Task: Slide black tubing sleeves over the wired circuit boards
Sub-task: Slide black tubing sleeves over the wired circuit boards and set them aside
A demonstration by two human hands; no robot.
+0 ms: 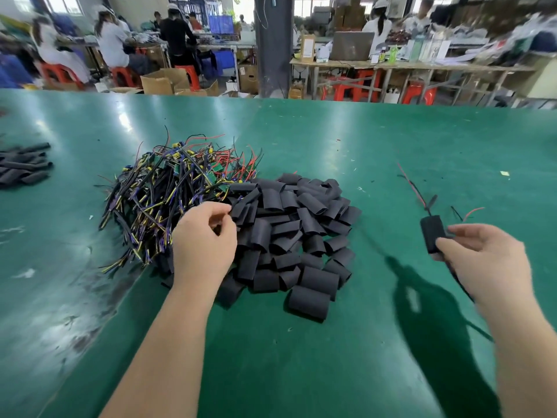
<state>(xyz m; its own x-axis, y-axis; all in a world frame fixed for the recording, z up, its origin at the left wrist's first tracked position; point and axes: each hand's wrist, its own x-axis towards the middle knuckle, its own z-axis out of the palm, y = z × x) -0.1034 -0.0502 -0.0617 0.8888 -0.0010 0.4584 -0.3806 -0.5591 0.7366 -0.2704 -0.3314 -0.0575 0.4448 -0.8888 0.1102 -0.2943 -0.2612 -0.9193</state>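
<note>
A heap of short black tubing sleeves (295,233) lies at the centre of the green table (391,146). Left of it is a tangle of wired circuit boards (177,188) with green boards and red, black and yellow wires. My left hand (205,239) hovers where the two heaps meet, thumb and fingers curled in a pinch at a sleeve's edge; what it grips is unclear. My right hand (485,260) holds a sleeved board (432,235) off to the right, thumb and fingers on the black sleeve, red and black wires (414,188) trailing from its far end.
A second bunch of longer black tubes (24,167) lies at the table's left edge. Small scraps dot the table. Beyond the far edge are other workbenches, red stools, cardboard boxes and seated workers.
</note>
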